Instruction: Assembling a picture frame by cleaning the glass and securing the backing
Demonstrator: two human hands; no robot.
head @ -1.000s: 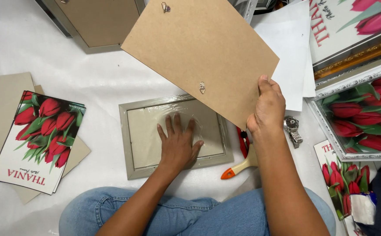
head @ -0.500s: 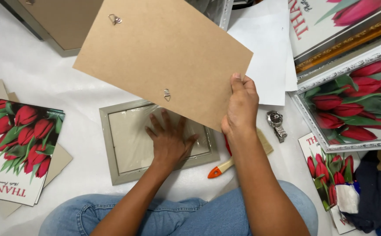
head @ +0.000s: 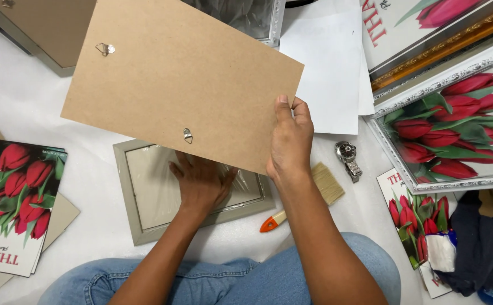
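My right hand (head: pixel 289 141) grips the lower right corner of a brown backing board (head: pixel 181 79) with two metal hangers, held tilted above the floor. Under the board lies a grey picture frame (head: pixel 130 217) with its glass facing up. My left hand (head: pixel 201 182) rests flat on that glass, fingers spread, partly hidden by the board's lower edge.
A red tulip print (head: pixel 12 203) lies on cardboard at the left. A brush with an orange handle (head: pixel 306 200) and a wristwatch (head: pixel 348 160) lie right of the frame. Framed tulip pictures (head: pixel 455 130), white paper (head: pixel 328 68) and dark cloth (head: pixel 478 243) fill the right side. My jeans-clad legs (head: pixel 246 279) are below.
The backing board has swung left and closer to the camera in my right hand. My left hand has stayed flat on the frame's glass.
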